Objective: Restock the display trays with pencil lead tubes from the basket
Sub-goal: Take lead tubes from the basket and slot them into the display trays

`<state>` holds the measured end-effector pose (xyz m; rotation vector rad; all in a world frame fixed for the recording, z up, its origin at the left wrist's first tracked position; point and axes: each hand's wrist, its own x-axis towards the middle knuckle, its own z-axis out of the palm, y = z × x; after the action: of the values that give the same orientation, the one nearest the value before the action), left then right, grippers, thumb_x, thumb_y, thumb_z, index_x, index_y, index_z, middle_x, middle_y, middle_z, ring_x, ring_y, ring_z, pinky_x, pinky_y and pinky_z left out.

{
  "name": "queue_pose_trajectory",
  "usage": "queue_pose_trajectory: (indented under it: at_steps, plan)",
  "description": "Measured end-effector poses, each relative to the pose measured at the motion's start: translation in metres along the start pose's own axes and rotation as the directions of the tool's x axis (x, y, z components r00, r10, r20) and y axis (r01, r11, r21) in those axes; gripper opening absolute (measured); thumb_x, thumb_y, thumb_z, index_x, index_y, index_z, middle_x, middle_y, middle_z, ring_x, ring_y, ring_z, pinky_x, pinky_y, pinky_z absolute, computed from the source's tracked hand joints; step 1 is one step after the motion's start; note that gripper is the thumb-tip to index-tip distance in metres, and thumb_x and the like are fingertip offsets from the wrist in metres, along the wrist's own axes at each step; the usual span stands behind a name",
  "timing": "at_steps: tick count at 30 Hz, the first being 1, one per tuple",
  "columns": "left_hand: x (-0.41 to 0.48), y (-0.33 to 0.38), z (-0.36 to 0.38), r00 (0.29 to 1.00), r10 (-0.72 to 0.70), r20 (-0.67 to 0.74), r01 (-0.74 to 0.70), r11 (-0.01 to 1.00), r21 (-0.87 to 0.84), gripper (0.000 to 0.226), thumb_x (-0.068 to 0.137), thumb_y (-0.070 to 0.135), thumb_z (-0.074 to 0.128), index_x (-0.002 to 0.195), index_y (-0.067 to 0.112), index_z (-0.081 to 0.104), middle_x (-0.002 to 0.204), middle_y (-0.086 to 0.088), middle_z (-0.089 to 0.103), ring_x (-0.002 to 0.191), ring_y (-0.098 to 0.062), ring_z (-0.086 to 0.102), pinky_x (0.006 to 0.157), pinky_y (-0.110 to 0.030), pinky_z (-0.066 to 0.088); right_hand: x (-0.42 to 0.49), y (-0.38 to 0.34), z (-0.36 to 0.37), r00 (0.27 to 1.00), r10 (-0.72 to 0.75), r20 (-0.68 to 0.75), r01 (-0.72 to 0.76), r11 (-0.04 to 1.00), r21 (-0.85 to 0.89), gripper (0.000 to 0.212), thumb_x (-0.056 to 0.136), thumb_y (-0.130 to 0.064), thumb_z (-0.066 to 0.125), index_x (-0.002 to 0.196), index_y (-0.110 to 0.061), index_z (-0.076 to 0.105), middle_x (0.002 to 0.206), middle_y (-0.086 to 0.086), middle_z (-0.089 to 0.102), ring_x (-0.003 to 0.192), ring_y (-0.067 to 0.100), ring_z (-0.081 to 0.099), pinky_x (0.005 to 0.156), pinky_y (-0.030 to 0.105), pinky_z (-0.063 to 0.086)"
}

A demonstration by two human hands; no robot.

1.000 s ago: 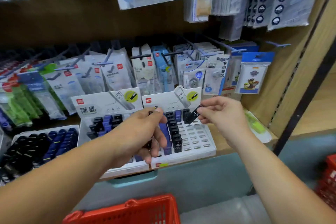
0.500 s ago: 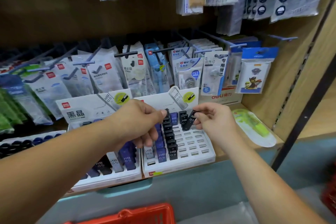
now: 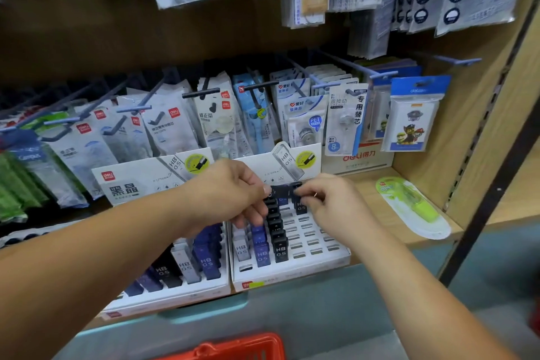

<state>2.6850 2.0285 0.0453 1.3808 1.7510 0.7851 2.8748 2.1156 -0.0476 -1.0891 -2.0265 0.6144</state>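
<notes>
Lead tube (image 3: 283, 190), flat, dark, slotted tray (image 3: 321, 261)

Dark lead tube (image 3: 282, 192) level above half-filled white tray (image 3: 295, 275)

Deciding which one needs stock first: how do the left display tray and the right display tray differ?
The right display tray has bare slot columns on its right side; the left display tray shows HB 0.5 tubes across its visible columns. The left hand and right hand pinch a dark tube over the right tray's back, not the left tray. Both are white, slotted, holding such tubes before upright header cards.
</notes>
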Motion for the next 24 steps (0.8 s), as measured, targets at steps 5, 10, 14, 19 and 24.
queue_pose_trajectory:
  at_steps: [5, 10, 14, 19, 24]
  plan:
    - [0.012, 0.005, 0.009, 0.982, 0.161, -0.100, -0.139, 0.971, 0.195, 0.003, 0.097, 0.016, 0.071, 0.095, 0.014, 0.073, 0.076, -0.005, 0.078, 0.064, -0.011, 0.072, 0.052, -0.023, 0.054, -0.004, 0.004, -0.008, 0.974, -0.014, -0.227, -0.012, 0.994, -0.110, 0.029, 0.086, -0.022, 0.077, 0.115, -0.025, 0.076, 0.088, -0.012, 0.060, 0.086, 0.016, 0.058, 0.079, 0.035, 0.052]
    - [0.026, 0.009, 0.027, 0.951, 0.309, 0.008, -0.275, 0.833, 0.480, 0.010, 0.097, 0.019, 0.070, 0.103, 0.021, 0.078, 0.091, 0.004, 0.075, 0.083, -0.013, 0.070, 0.079, -0.029, 0.059, -0.017, 0.020, -0.006, 0.967, 0.206, -0.149, -0.212, 0.977, -0.024, 0.037, 0.086, -0.033, 0.077, 0.122, -0.025, 0.069, 0.106, -0.007, 0.065, 0.102, 0.019, 0.063, 0.091, 0.039, 0.053]
    - [0.035, 0.002, 0.045, 0.939, 0.342, -0.017, -0.290, 0.819, 0.495, 0.016, 0.089, 0.014, 0.076, 0.104, 0.021, 0.075, 0.090, 0.005, 0.071, 0.083, -0.014, 0.066, 0.085, -0.033, 0.058, -0.031, 0.034, -0.001, 0.964, 0.263, -0.026, -0.260, 0.961, 0.091, 0.019, 0.088, -0.027, 0.074, 0.106, -0.028, 0.073, 0.094, -0.017, 0.075, 0.089, 0.006, 0.069, 0.087, 0.038, 0.057]
    - [0.042, 0.002, 0.043, 0.938, 0.344, -0.035, -0.291, 0.840, 0.458, 0.013, 0.086, 0.011, 0.080, 0.094, 0.020, 0.076, 0.085, 0.009, 0.072, 0.079, -0.011, 0.069, 0.079, -0.029, 0.060, -0.036, 0.036, 0.003, 0.968, 0.250, -0.032, -0.243, 0.960, 0.139, 0.027, 0.082, -0.035, 0.068, 0.107, -0.029, 0.075, 0.097, -0.017, 0.076, 0.091, 0.006, 0.070, 0.088, 0.040, 0.058]
    - [0.043, 0.003, 0.044, 0.927, 0.374, 0.014, -0.329, 0.795, 0.510, 0.014, 0.085, 0.013, 0.081, 0.096, 0.021, 0.078, 0.086, 0.011, 0.073, 0.079, -0.006, 0.067, 0.078, -0.026, 0.059, -0.035, 0.035, 0.005, 0.956, 0.291, -0.038, -0.284, 0.950, 0.129, 0.038, 0.075, -0.049, 0.062, 0.104, -0.029, 0.075, 0.096, -0.013, 0.075, 0.089, 0.009, 0.069, 0.085, 0.039, 0.058]
